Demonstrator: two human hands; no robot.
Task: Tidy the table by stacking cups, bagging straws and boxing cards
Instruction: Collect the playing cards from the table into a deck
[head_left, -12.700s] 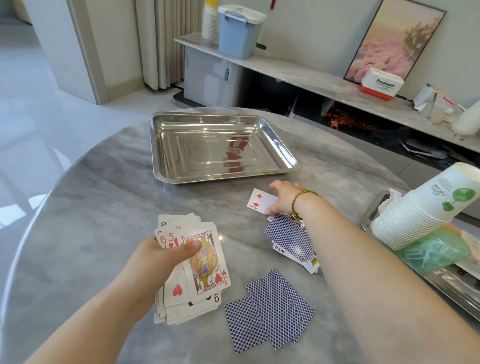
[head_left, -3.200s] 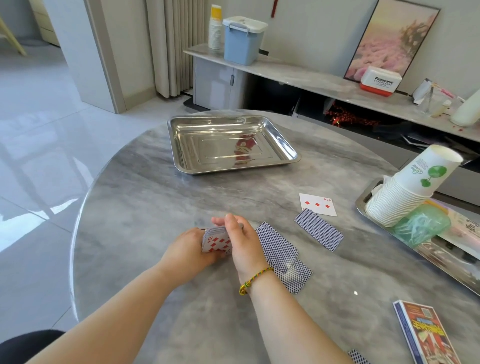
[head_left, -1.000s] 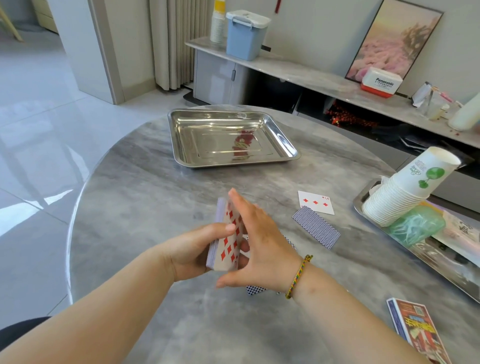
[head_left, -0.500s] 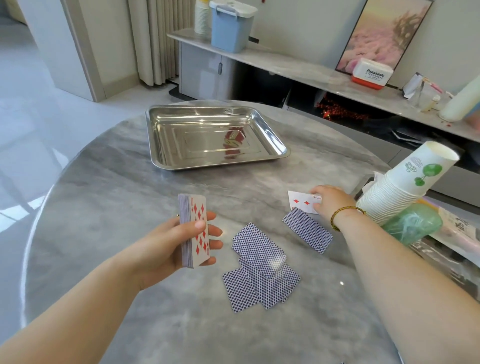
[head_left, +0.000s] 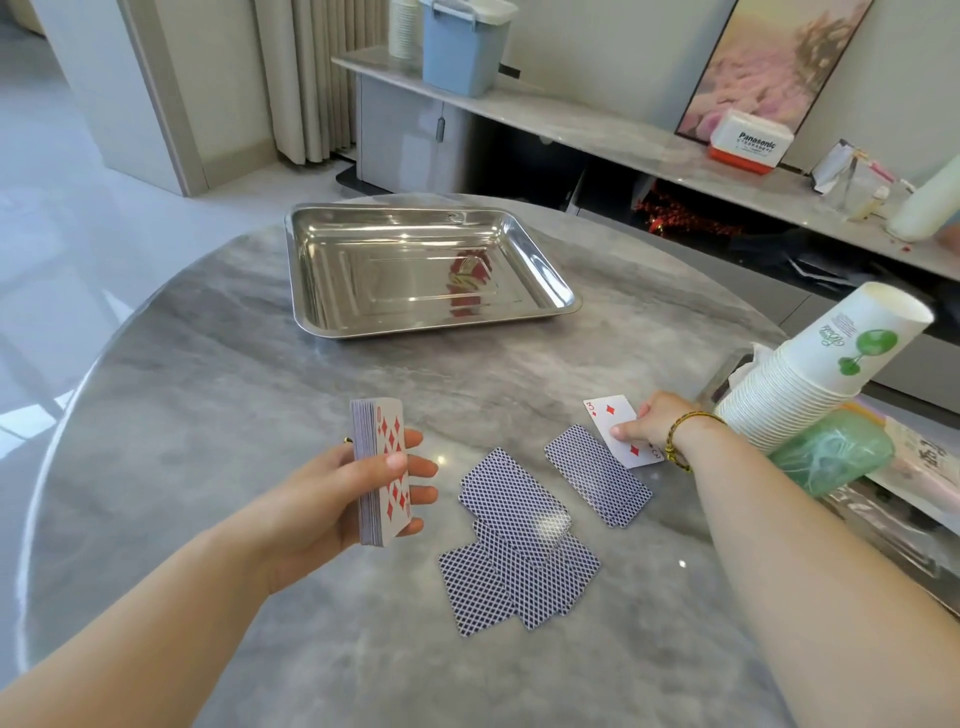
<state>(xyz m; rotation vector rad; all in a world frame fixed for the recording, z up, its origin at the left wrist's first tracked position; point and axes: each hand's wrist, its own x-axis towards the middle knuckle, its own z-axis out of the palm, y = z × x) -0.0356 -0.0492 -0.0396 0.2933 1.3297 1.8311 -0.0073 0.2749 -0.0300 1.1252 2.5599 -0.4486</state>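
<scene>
Left hand (head_left: 332, 499) grips the deck (head_left: 384, 467); the right hand (head_left: 657, 421), fingers (head_left: 623, 430) seemingly pinching the three of diamonds (head_left: 609, 413), should peel its edge up cleanly.

A home living room: round marble table (head_left: 208, 395), curtains (head_left: 306, 78), low sideboard (head_left: 597, 130), framed picture (head_left: 769, 67) leaning against the wall.

Braided yellow-green bracelet (head_left: 673, 442) (right wrist only)
</scene>
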